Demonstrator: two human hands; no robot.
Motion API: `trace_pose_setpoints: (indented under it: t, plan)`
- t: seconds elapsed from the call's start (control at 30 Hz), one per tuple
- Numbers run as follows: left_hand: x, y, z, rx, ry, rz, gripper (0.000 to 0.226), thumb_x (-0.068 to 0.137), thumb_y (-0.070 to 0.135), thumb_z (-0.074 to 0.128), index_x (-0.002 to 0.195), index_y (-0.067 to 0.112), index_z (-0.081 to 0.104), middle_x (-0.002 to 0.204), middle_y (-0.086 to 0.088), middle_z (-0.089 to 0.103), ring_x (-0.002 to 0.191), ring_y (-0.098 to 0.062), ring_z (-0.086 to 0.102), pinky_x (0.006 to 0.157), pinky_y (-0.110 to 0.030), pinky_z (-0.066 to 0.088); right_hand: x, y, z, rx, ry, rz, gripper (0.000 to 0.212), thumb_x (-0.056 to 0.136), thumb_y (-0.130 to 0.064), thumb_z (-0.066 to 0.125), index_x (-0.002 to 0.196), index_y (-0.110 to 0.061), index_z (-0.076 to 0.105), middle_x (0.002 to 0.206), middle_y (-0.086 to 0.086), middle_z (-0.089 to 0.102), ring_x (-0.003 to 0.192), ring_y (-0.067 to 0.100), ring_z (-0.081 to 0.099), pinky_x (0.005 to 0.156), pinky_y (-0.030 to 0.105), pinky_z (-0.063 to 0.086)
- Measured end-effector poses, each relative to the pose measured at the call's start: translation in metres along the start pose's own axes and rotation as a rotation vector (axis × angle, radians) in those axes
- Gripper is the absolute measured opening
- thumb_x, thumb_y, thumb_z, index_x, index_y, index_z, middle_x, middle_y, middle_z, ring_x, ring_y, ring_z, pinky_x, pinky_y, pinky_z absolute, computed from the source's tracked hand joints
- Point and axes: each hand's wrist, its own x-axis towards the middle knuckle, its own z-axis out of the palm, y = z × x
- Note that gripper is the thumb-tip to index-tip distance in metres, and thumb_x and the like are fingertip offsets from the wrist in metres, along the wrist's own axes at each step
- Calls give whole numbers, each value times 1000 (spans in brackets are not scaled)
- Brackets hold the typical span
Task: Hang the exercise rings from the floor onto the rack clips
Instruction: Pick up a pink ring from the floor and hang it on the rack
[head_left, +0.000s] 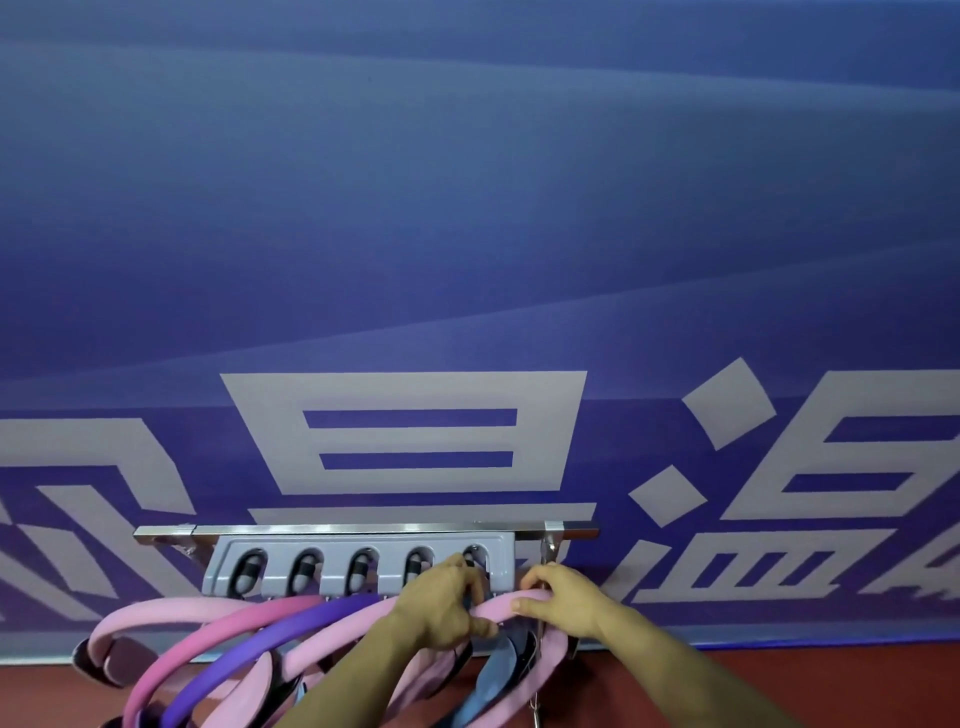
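Note:
A grey rack (358, 566) with several black clips is fixed under a metal rail (363, 530) on the blue wall. Several rings hang below it: a light pink ring (156, 613), a deeper pink ring (208, 634) and a purple ring (291, 623). Both hands grip another light pink ring (501, 605) right under the rightmost clip (475, 553). My left hand (447, 603) is shut on it from the left, fingers reaching up by that clip. My right hand (558, 597) pinches it from the right. A blue padded handle (496, 670) hangs beneath.
The wall bears large pale grey lettering (410, 436). A red floor (831, 686) runs along the wall's base at the bottom right. A metal bracket (551, 540) with a thin hanging rod sits at the rail's right end, close to my right hand.

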Motion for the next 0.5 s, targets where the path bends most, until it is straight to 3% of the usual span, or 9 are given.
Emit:
trace_pose_setpoints:
  t: [0.23, 0.5]
  plan:
    - [2, -3, 4, 19, -1, 21, 51, 65, 69, 73, 97, 30, 64, 113, 6, 54, 97, -20, 60, 84, -38, 52, -5, -5, 1, 4, 34, 20, 35, 81, -51, 75, 110, -31, 69, 115, -10, 65, 104, 7, 62, 90, 23, 48]
    - [-6, -7, 8, -25, 28, 56, 49, 77, 64, 70, 113, 30, 64, 118, 3, 54, 110, -20, 56, 92, -33, 45, -11, -14, 2, -65, 22, 52, 50, 83, -56, 66, 125, -30, 65, 127, -6, 61, 112, 12, 59, 94, 28, 48]
